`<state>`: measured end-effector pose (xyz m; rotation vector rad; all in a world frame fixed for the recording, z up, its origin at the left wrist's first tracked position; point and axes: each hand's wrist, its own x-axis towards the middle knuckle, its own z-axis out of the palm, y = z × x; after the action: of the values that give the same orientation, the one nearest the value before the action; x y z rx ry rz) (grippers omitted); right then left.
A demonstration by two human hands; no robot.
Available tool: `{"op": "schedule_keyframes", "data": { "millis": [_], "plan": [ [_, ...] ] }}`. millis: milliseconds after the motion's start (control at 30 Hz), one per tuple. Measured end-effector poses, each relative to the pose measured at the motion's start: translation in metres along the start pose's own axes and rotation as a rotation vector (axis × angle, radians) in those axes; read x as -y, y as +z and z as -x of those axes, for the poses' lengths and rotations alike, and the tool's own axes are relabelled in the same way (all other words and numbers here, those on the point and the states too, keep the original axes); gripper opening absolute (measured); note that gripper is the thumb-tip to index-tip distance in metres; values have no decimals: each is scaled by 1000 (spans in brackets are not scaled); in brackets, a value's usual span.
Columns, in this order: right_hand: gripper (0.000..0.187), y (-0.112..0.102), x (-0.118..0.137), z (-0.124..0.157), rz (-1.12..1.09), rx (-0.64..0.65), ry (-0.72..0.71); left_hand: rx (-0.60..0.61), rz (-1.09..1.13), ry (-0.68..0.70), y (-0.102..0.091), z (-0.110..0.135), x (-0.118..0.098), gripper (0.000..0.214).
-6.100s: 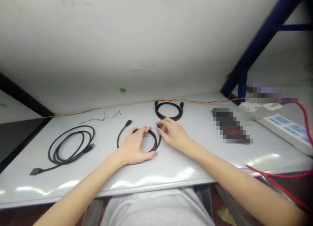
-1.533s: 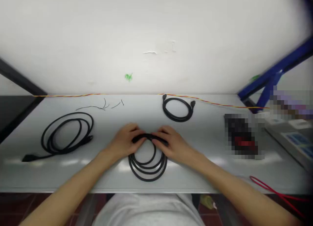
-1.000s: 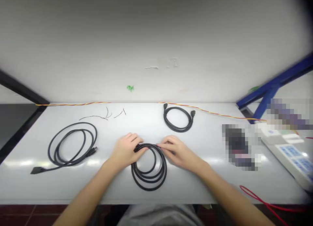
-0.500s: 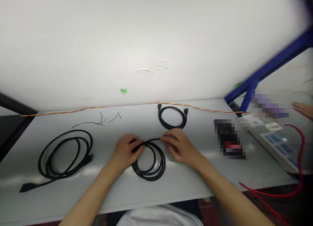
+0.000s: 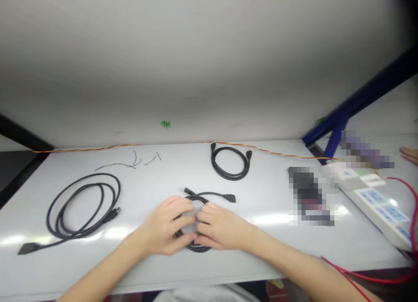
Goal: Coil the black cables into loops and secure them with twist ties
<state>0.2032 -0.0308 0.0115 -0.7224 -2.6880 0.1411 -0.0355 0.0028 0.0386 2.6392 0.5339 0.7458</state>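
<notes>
In front of me a coiled black cable (image 5: 200,249) lies on the table, partly covered by my hands. My left hand (image 5: 171,225) curls its fingers round the left side of the coil. Round the right side closes my right hand (image 5: 220,227), its fingertips close to those of the left. One plug (image 5: 230,198) sticks out to the right beyond the coil. Another connector (image 5: 189,191) shows at its top left. What the fingertips press on inside the coil is partly hidden.
Another coiled black cable (image 5: 230,178) lies at the back. A looser one (image 5: 83,237) rests at the left, near thin wire scraps (image 5: 116,164). A blurred-out dark object (image 5: 310,195), a white power strip (image 5: 380,204) and a red cord (image 5: 369,279) are at the right. Another person's hand (image 5: 409,154) shows there.
My right hand has left the cable's end and moved down-left onto the coil. My left hand has shifted lower along the coil's side. Both connectors now show above the coil.
</notes>
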Motion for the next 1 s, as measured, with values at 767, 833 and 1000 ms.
{"op": "schedule_keyframes", "data": {
  "millis": [767,833,1000],
  "plan": [
    [47,17,23,23,-368,-194,-30,-22,91,269,42,3,-22,36],
    [43,7,20,21,-380,-129,-20,30,43,243,40,4,-22,32],
    [16,-18,14,17,-451,-17,142,139,2,204,38,7,-22,27]
  ]
}}
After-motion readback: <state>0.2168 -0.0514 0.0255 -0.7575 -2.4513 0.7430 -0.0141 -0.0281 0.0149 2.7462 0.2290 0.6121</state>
